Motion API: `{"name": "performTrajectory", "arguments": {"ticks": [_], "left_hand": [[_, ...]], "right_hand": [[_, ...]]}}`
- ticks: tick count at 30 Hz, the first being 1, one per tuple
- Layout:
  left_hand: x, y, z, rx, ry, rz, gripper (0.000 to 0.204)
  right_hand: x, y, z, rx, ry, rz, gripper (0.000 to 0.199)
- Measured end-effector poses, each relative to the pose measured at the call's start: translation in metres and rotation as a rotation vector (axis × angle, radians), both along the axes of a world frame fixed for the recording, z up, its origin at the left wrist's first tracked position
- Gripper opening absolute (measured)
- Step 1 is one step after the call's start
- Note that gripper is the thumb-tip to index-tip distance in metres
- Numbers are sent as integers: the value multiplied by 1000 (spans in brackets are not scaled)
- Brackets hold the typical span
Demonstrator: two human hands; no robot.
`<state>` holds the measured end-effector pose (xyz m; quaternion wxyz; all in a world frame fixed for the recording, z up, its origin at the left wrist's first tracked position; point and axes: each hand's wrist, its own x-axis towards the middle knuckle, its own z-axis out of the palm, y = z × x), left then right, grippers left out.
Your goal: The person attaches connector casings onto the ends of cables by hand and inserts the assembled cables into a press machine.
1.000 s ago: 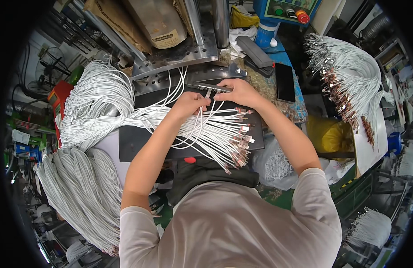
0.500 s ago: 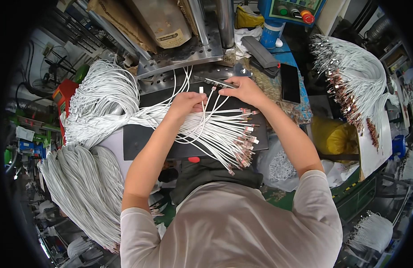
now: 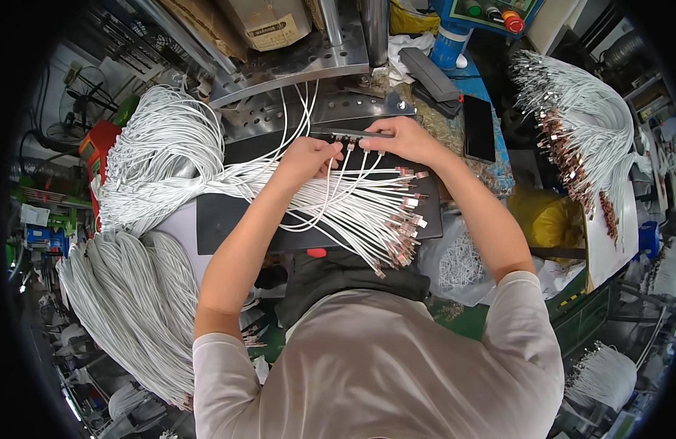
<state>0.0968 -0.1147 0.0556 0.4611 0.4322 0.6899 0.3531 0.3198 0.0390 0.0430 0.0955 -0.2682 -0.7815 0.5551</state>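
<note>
My right hand [image 3: 410,140] grips the right end of a narrow dark metal strip [image 3: 326,131], held nearly level above the black work surface. Several white cables hang from this strip with their small metal connectors [image 3: 350,146] at its lower edge. Left of them my left hand [image 3: 309,159] is closed, thumb and fingertips pinching the end of a white cable [image 3: 329,192] close to the strip. That cable's connector is mostly hidden by the fingers. Under both hands a fanned bundle of white cables [image 3: 352,223] lies with its metal plug ends [image 3: 405,241] toward the right.
A perforated metal machine plate [image 3: 294,82] stands just beyond the hands. Thick white cable bundles [image 3: 133,293] lie at the left, another bundle [image 3: 579,110] at the right. A black phone [image 3: 478,128] rests on the blue surface; a plastic bag of small white pieces [image 3: 459,265] sits below my right forearm.
My left hand has brought the cable's white connector up to the strip, where fingers now cover it. The strip has turned more level in my right hand.
</note>
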Motion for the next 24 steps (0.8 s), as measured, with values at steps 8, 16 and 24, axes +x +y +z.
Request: {"name": "performTrajectory", "arguments": {"ticks": [8,16,24], "left_hand": [[-50,37,20,340,224,465,48],[-67,48,6,52,-332,219,51],[-66,-20,78,337,-46,-157,40]], "right_hand": [[-75,38,-15,1111,396,-374,28],[-198,141,-21,1069,57,-413,24],[-198,152,-17,956,56,-347,31]]}}
